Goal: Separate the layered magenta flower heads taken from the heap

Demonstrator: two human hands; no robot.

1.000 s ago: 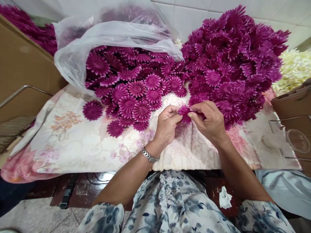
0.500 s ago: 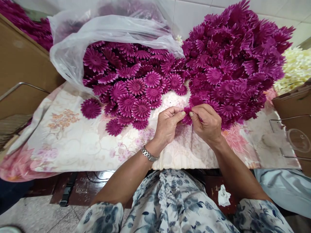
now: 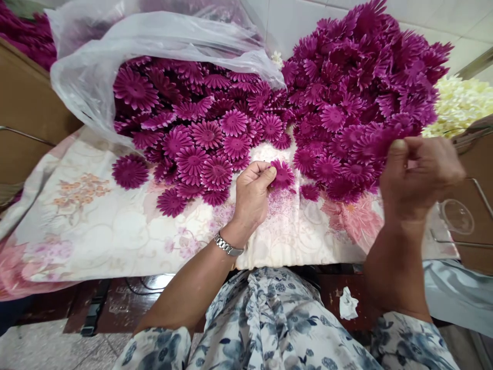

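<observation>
My left hand (image 3: 252, 195) pinches a small magenta fabric flower (image 3: 283, 174) just above the floral cloth (image 3: 127, 231). My right hand (image 3: 418, 174) is raised at the right, blurred by motion, fingers curled in front of the big heap of magenta flowers (image 3: 358, 92); whether it holds a petal layer I cannot make out. More flat magenta flower layers (image 3: 204, 139) spill from a clear plastic bag (image 3: 88, 87) at the left.
Cream-white flowers (image 3: 458, 103) lie at the far right. Brown cardboard (image 3: 26, 108) with a metal bar stands at the left, another box with a clear lid (image 3: 458, 216) at the right. A crumpled white scrap (image 3: 348, 304) lies on the floor by my lap.
My hands were together on one flower; my right hand has pulled away to the right and up, while my left hand keeps the flower.
</observation>
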